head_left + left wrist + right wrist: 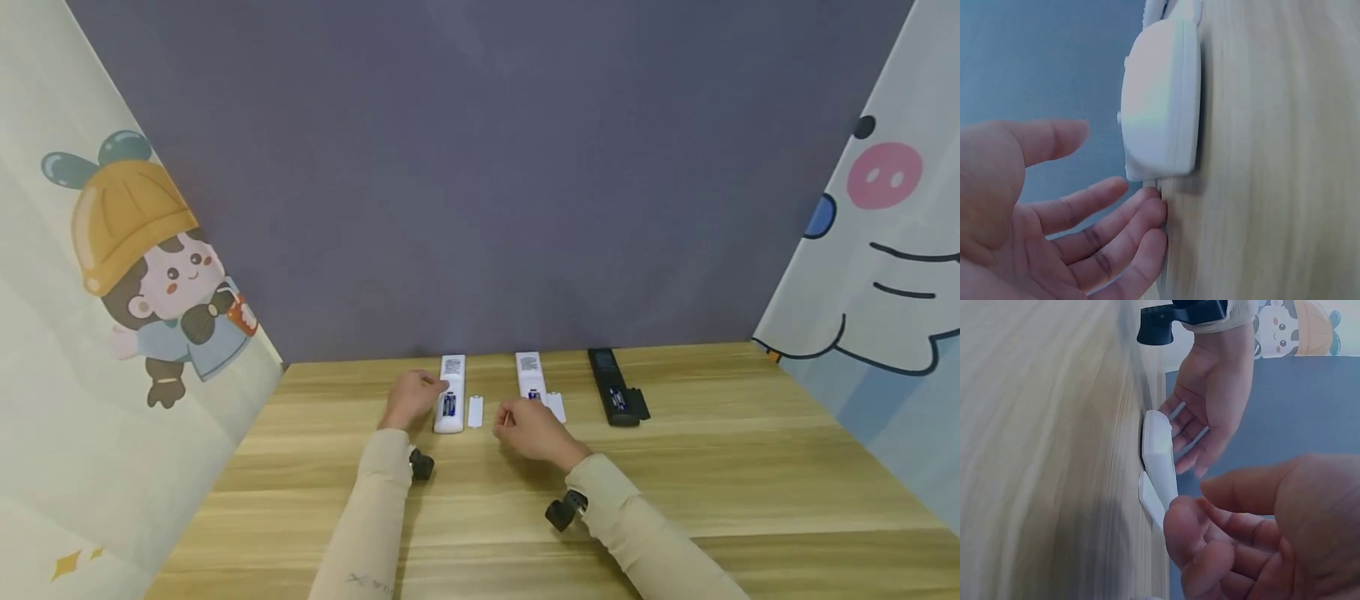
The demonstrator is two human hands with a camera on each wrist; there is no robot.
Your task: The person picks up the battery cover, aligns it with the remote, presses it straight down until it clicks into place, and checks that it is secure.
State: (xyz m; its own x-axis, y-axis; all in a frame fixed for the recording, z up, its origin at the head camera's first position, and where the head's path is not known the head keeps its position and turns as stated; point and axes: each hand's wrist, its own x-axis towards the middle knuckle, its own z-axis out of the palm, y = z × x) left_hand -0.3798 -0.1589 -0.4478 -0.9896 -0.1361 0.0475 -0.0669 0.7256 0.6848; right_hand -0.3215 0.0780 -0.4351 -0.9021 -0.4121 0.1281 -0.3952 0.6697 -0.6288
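Note:
A white remote control [452,367] lies back side up on the table, its battery compartment [449,405] uncovered with dark batteries inside. Beside its left edge is my left hand [410,397], thumb and fingers spread apart around that side in the left wrist view. The loose white battery cover [476,412] lies just right of this remote. My right hand [536,427] hovers in front of a second white remote [529,364], partly hiding it. Its fingers are loosely bent, with nothing visible between thumb and fingertips in the right wrist view.
Another white cover [556,407] lies against the second remote. Farther right is a black remote [604,377] with batteries showing and a black cover [639,404] at its side. A grey panel [480,183] rises behind the wooden table [480,533]; printed curtains flank it.

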